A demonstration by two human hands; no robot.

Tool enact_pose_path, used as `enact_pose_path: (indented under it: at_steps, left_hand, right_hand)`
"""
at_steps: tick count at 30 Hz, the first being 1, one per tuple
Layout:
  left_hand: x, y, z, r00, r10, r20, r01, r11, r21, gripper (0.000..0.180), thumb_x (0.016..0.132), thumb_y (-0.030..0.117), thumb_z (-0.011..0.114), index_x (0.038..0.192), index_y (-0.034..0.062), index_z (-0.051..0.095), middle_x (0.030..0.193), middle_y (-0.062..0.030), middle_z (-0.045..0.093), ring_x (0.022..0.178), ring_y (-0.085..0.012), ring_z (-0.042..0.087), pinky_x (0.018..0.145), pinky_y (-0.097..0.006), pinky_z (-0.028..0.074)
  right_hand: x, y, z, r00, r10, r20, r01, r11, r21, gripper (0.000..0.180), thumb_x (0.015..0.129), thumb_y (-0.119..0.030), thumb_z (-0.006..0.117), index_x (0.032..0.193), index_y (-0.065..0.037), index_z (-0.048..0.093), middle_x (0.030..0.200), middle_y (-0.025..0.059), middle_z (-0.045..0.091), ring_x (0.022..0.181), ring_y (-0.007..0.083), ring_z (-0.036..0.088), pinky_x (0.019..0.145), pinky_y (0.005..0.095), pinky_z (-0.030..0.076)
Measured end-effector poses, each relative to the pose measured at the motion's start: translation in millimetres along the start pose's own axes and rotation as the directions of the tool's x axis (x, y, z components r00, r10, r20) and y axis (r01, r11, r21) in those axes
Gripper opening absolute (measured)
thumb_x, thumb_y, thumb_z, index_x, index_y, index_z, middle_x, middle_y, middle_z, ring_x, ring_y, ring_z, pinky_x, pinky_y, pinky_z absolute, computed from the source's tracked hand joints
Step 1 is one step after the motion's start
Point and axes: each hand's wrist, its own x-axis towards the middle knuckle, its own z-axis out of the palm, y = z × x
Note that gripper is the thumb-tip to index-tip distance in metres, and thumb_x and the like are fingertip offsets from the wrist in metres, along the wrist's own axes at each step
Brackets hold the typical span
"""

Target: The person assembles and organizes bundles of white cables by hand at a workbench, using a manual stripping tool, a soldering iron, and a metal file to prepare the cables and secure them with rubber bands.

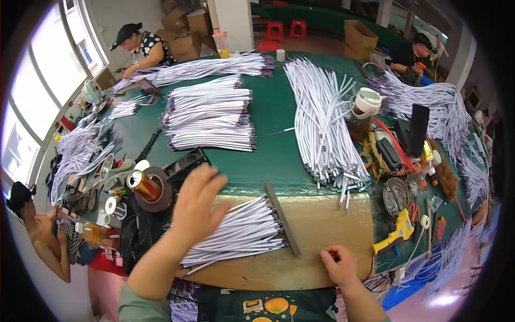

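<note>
My left hand (198, 206) is open, fingers spread, over the left end of a pile of white sleeved cables (241, 231). It hides part of that pile, so I cannot tell whether it touches it. The cables lie roughly side by side on a tan board (322, 220). Along their right ends a dark flat bar (282, 217) lies at a slant. To the right of the bar, near the board's front edge, my right hand (340, 265) is loosely closed, thumb against the curled forefinger. Nothing shows sticking out of it.
More white cable bundles (209, 112) lie on the green table, with a long heap (322, 118) farther right. A can (144, 185) stands in a tape roll at left. At right lies a yellow glue gun (396, 232). Other people work around the table.
</note>
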Motion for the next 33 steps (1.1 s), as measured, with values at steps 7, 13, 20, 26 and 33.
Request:
enact_pose_path:
  at_steps: [7, 13, 20, 26, 33]
  left_hand:
    - [109, -128, 4, 0.967, -0.252, 0.039, 0.239, 0.95, 0.201, 0.043, 0.084, 0.025, 0.068, 0.122, 0.0072, 0.059, 0.123, -0.0161, 0.06, 0.116, -0.0349, 0.055, 0.098, -0.042, 0.044]
    - [154, -211, 36, 0.928, -0.362, 0.084, 0.311, 0.88, 0.358, 0.043, 0.081, 0.018, 0.065, 0.122, 0.0061, 0.058, 0.128, -0.015, 0.057, 0.119, -0.0327, 0.053, 0.1, -0.042, 0.044]
    - [194, -253, 72, 0.934, -0.315, 0.169, 0.261, 0.923, 0.282, 0.045, 0.083, 0.011, 0.055, 0.127, 0.0032, 0.054, 0.133, -0.0177, 0.054, 0.126, -0.0331, 0.048, 0.106, -0.039, 0.039]
    - [205, -263, 92, 0.857, -0.42, 0.299, 0.252, 0.847, 0.468, 0.065, 0.074, 0.022, 0.06, 0.136, 0.0057, 0.048, 0.132, -0.0204, 0.053, 0.125, -0.0351, 0.049, 0.106, -0.045, 0.037]
    - [206, -227, 82, 0.846, -0.44, 0.301, 0.195, 0.78, 0.594, 0.053, 0.071, 0.02, 0.064, 0.123, 0.0136, 0.059, 0.122, -0.0179, 0.054, 0.118, -0.0362, 0.05, 0.099, -0.051, 0.039]
  right_hand:
    - [4, -7, 10, 0.996, -0.094, 0.008, 0.094, 0.995, -0.035, 0.016, 0.082, -0.019, 0.073, 0.084, -0.005, 0.069, 0.068, 0.0078, 0.065, 0.056, 0.0142, 0.061, 0.054, 0.0271, 0.048]
    - [7, 1, 9, 0.983, -0.181, -0.032, 0.178, 0.982, -0.069, 0.015, 0.08, -0.02, 0.073, 0.082, -0.006, 0.069, 0.066, 0.0064, 0.065, 0.052, 0.0161, 0.061, 0.051, 0.0275, 0.047]
    - [12, -6, 6, 0.986, -0.163, 0.029, 0.165, 0.976, -0.139, 0.013, 0.08, -0.022, 0.072, 0.081, -0.009, 0.07, 0.064, 0.0049, 0.064, 0.051, 0.0158, 0.06, 0.05, 0.0284, 0.047]
    - [13, -9, 5, 0.979, -0.202, 0.039, 0.206, 0.967, -0.149, 0.011, 0.08, -0.021, 0.072, 0.079, -0.01, 0.069, 0.063, 0.0029, 0.063, 0.05, 0.0144, 0.06, 0.049, 0.028, 0.047]
    - [15, -8, 6, 0.974, -0.226, 0.026, 0.227, 0.963, -0.147, 0.01, 0.079, -0.02, 0.072, 0.08, -0.01, 0.069, 0.063, 0.0021, 0.063, 0.05, 0.0146, 0.06, 0.048, 0.0283, 0.047]
